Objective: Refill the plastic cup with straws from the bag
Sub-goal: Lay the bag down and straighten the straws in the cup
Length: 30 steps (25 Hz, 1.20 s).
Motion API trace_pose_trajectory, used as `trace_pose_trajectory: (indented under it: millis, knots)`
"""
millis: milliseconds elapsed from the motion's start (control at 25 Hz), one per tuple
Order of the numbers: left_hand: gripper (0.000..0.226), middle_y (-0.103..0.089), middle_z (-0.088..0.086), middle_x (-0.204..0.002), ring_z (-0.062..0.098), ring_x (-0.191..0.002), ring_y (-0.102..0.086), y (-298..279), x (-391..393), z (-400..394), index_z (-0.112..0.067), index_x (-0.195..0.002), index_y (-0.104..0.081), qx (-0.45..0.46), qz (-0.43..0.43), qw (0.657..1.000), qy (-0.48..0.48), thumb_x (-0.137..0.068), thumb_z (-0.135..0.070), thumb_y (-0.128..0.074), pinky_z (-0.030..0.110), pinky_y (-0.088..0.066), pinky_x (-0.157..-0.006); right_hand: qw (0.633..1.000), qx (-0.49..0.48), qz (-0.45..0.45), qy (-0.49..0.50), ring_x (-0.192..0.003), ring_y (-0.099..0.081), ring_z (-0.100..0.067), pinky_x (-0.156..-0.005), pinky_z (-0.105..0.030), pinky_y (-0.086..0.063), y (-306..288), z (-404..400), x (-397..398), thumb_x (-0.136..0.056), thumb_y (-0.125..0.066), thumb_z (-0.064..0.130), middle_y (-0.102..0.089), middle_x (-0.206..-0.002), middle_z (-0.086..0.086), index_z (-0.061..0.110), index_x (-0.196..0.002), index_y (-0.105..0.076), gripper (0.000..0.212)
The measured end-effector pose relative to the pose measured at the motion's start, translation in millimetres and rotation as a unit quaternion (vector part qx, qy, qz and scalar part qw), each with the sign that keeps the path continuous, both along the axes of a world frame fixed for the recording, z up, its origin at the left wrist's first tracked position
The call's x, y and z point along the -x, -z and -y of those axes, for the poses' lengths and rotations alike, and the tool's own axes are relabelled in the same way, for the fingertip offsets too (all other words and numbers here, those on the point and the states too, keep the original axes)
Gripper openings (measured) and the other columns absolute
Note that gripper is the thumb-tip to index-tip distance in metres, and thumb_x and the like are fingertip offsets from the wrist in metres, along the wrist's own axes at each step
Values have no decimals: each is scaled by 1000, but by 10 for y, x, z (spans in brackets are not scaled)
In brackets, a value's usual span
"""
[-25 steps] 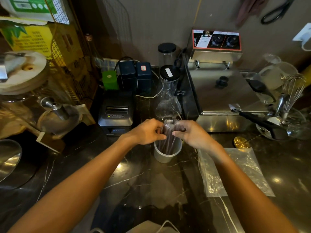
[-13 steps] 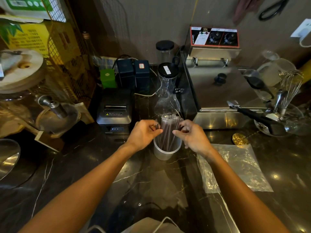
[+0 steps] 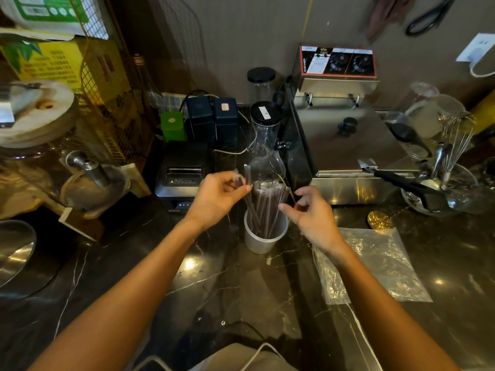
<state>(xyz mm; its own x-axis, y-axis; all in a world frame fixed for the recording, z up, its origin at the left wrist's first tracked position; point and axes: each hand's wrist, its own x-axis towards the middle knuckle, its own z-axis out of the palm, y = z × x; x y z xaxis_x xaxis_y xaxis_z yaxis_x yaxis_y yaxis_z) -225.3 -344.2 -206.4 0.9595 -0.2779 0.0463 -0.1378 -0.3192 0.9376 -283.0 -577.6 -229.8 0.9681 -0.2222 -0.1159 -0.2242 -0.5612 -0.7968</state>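
A white plastic cup (image 3: 261,241) stands on the dark marble counter, packed with several dark wrapped straws (image 3: 267,207) that stick up and fan out. My left hand (image 3: 218,196) is at the upper left of the bundle and pinches the tops of a couple of straws. My right hand (image 3: 312,214) hovers just right of the cup, thumb and forefinger curled close together near a thin straw at the bundle's right edge; I cannot tell whether it grips that straw. A flat clear plastic bag (image 3: 375,263) lies on the counter to the right of the cup.
Behind the cup stand a glass carafe (image 3: 265,145) with a black lid and a black receipt printer (image 3: 183,174). A steel fryer (image 3: 348,145) sits at the back right, beside a glass bowl of utensils (image 3: 444,188). A glass drink dispenser (image 3: 53,167) fills the left.
Both hands have come off the straw tops and spread apart. The left has lifted up and to the left with a couple of straws. The straws now fan out loosely in the cup.
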Motion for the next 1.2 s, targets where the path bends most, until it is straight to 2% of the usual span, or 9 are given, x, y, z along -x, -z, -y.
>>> trace_pose_trajectory:
  millis: [80,240,400,600,720,840,920,1040,1200]
  knots:
    - [4,-76,8,-90,25,-85,-74,-173,-32,-30,-9,-93,-76,22,13,999,-19,-93,-11,-72,31,-61,-84,998,-2,66,0,-76,-66,-11,-66,-27,-51,-10,-32,69,-95,-74,31,-65,-83,3,18,-123,-58,35]
    - [18,-75,14,-91,5,-76,-69,-544,-90,-137,6,-102,-72,76,40,994,-72,-95,-11,-69,15,-55,-69,991,-48,122,16,-79,-66,-12,-70,-26,-53,-61,11,92,-100,-67,19,-68,-90,-1,14,-106,-68,8]
    - [20,-76,8,-92,8,-77,-69,-622,-108,-189,2,-107,-71,196,-57,972,-114,-97,-15,-66,19,-56,-72,987,-150,56,30,-49,-54,-10,-46,-32,-48,-128,52,184,-101,-65,16,-69,-86,-6,14,-101,-73,9]
    - [7,-74,3,-81,8,-72,-68,-358,25,-5,-11,-97,-72,362,-281,880,-126,-96,-15,-67,17,-57,-63,968,-233,52,-72,-47,-54,-13,-49,-34,-54,-225,-108,260,-95,-73,11,-75,-92,-15,7,-118,-71,23]
    - [5,-72,4,-74,8,-64,-68,-188,138,161,-10,-95,-71,399,-394,821,-112,-96,-13,-66,16,-56,-58,949,-294,87,-70,-48,-54,-15,-49,-32,-55,-365,-198,251,-93,-73,5,-76,-92,-15,16,-129,-69,38]
    - [5,-71,2,-70,7,-59,-67,-66,237,310,-11,-95,-71,409,-439,793,-107,-97,-13,-66,15,-56,-55,943,-301,127,-61,-46,-52,-14,-48,-31,-52,-506,-227,237,-95,-71,4,-72,-86,-28,19,-113,-77,24]
    - [10,-69,-1,-68,6,-58,-65,-14,299,334,-13,-95,-72,378,-446,807,-83,-95,-22,-69,17,-52,-56,948,-285,135,-51,-45,-52,-12,-45,-28,-52,-582,-214,221,-96,-68,3,-71,-81,-28,17,-102,-78,18]
    - [27,-61,-5,-63,8,-55,-58,63,373,308,-15,-92,-74,220,-407,883,-79,-87,-41,-77,21,-41,-55,959,-244,142,-25,-44,-52,-10,-44,-23,-53,-684,-104,149,-98,-67,7,-71,-74,-2,13,-97,-75,10]
    - [38,-66,4,-78,12,-65,-62,144,382,294,-11,-114,-65,80,-240,961,-111,-85,-30,-81,19,-46,-53,983,-153,101,-25,-41,-49,-12,-43,-29,-46,-664,34,44,-98,-70,16,-65,-72,-7,7,-91,-73,12]
